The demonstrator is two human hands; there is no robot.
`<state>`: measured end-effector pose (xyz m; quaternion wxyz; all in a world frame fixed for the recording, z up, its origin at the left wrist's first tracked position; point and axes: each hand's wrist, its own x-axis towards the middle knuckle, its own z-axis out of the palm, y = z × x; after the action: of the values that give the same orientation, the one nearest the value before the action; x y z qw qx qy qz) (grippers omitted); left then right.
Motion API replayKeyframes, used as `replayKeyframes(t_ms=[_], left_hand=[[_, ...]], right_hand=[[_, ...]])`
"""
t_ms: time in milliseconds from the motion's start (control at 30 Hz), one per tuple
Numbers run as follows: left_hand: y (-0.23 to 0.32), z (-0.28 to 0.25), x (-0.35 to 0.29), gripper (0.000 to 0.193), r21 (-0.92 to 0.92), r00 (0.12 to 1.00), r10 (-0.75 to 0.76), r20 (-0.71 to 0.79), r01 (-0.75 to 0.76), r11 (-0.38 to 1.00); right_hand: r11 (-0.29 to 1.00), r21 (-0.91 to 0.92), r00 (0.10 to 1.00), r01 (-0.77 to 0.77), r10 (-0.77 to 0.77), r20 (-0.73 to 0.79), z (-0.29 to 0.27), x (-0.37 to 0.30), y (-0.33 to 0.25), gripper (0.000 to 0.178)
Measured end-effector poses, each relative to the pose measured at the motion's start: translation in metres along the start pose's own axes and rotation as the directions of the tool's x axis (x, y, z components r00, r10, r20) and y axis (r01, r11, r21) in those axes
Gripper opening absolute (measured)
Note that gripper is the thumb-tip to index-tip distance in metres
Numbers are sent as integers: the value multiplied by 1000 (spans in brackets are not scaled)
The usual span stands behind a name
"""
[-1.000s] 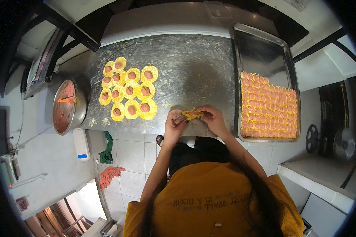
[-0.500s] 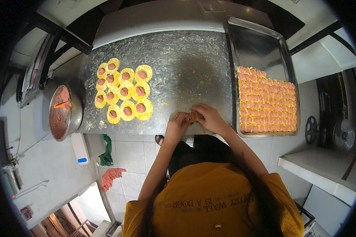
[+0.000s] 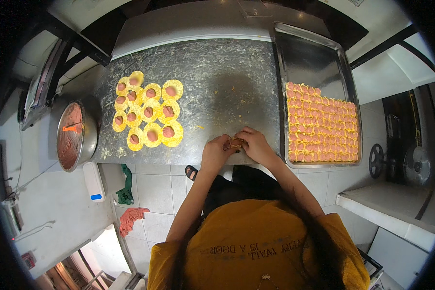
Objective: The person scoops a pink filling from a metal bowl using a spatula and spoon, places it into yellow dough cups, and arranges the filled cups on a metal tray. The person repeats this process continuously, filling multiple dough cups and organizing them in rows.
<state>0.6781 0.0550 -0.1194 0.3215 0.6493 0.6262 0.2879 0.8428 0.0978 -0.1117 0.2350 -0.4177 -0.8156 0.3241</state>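
Note:
My left hand (image 3: 217,152) and my right hand (image 3: 256,146) meet near the front edge of the dark, speckled worktop (image 3: 208,72). Fingers of both are closed around one small dumpling (image 3: 236,143), pink filling in a yellow wrapper, which they partly hide. To the left lie several round yellow wrappers (image 3: 178,129), nearly all with a lump of pink filling (image 3: 168,131) on top. A metal tray (image 3: 314,55) on the right holds tight rows of open-topped dumplings (image 3: 324,128) with pink middles and yellow rims.
At the worktop's left end stands a steel bowl (image 3: 90,140) of pink filling with an orange-handled tool (image 3: 72,127) in it. A green cloth (image 3: 125,186) and a reddish cloth (image 3: 132,220) show below at the left. A fan (image 3: 417,165) stands at the far right.
Both hands stay together on the dumpling, their fingers shifting slightly around it. The whole scene has slid a little to the left in the view.

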Motion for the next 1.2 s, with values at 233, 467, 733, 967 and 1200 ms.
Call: replayKeyframes(t_ms=[233,467,733,967,1200], left_hand=[[-2,2,1,29,-120,999,-12,32,16,993],[0,4,2,25,-82,994,90,-68,-95,992],[0,4,1,23,-120,996,38,-80,-47,992],[-3,8,7,26,-148,995,97,-13,-98,984],[-4,5,6,23,-74,994,105,16,-103,992]], right_hand=[[999,10,999,-38,38,19,7,-4,1,33],[995,-80,994,-52,44,-97,4,-6,-4,30],[983,-166,985,-77,50,-165,-1,-5,-15,25],[989,-104,992,-107,100,-75,8,-7,-6,25],[994,-63,993,-90,84,-85,3,-9,-16,24]])
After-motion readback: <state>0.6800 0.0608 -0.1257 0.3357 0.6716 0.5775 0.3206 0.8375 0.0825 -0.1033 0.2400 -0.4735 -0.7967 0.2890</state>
